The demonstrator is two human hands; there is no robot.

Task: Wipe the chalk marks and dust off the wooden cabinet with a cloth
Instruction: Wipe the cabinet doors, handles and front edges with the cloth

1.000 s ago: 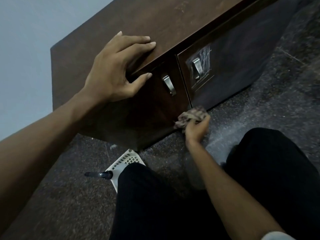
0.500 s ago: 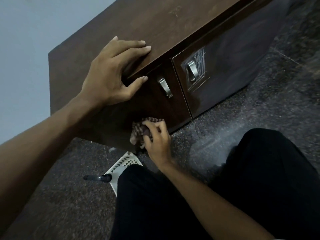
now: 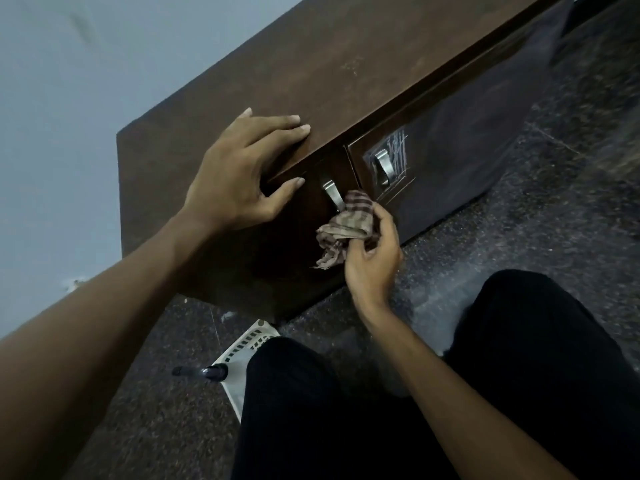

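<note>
A low dark wooden cabinet stands against the wall, with two doors that carry metal handles. White chalk marks cross the right door around its handle. My left hand rests flat on the cabinet's top front edge, fingers spread and thumb hooked under the lip. My right hand grips a crumpled checked cloth against the left door, just below its handle.
The floor is dark speckled stone. A white slotted plastic basket lies by my left knee with a dark marker-like object beside it. My legs in black trousers fill the lower frame. A pale wall lies to the left.
My right hand swept the cloth from the cabinet's bottom edge leftward across the left door, then up and right to just under the left handle. My left hand stayed put.
</note>
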